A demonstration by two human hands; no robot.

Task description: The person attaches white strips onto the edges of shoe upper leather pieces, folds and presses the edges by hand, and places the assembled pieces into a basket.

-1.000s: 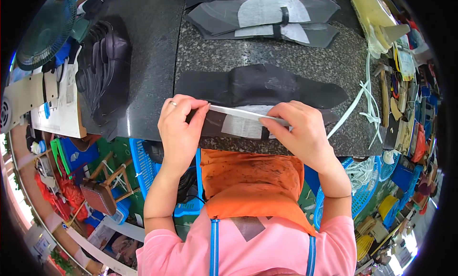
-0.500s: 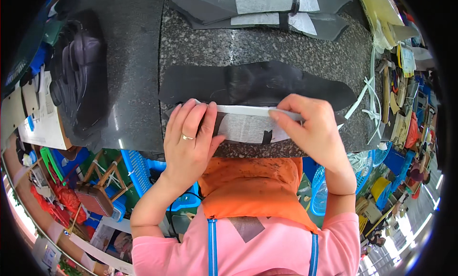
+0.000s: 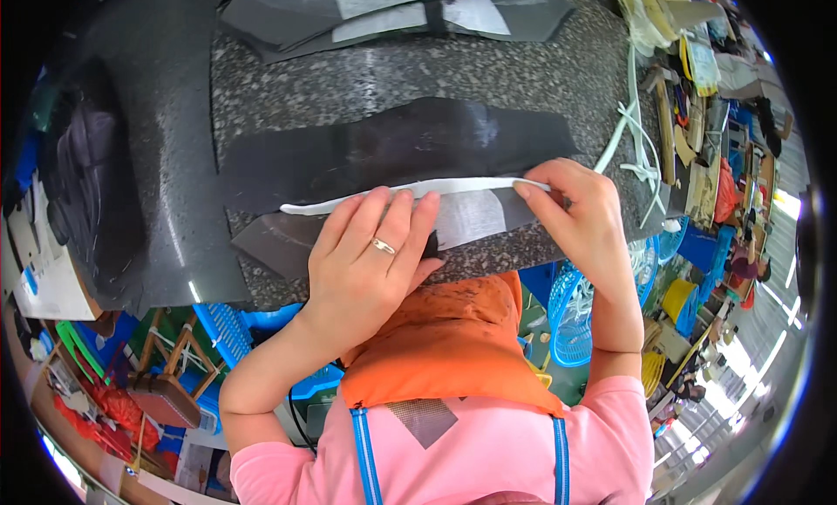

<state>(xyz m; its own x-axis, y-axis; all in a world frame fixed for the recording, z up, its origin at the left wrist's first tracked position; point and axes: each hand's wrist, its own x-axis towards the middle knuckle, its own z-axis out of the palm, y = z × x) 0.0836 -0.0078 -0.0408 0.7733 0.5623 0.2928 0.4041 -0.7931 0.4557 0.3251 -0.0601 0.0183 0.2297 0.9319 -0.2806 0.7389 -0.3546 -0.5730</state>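
Note:
A thin white strip (image 3: 445, 187) runs along the far edge of a dark grey leather-like piece (image 3: 283, 235), which has a pale patch (image 3: 471, 217) on it. My left hand (image 3: 370, 248), a ring on one finger, lies with fingers stretched over the piece, fingertips on the strip near its middle. Its thumb is by the piece's near edge. At the strip's right end, my right hand (image 3: 580, 208) pinches it between thumb and forefinger. Just beyond the strip lies a larger black leather-like piece (image 3: 392, 147). My left hand hides part of the grey piece.
Grey pieces with pale patches (image 3: 384, 21) are stacked at the far side of the speckled tabletop (image 3: 296, 82). Black pieces (image 3: 91, 169) lie at the left. Loose white strips (image 3: 641, 143) hang over the right edge, above a blue basket (image 3: 571, 322).
The view has shifted, moving the tabletop leftward in the picture. My left hand has slid right along the strip, uncovering its left end. My right hand still pinches the right end.

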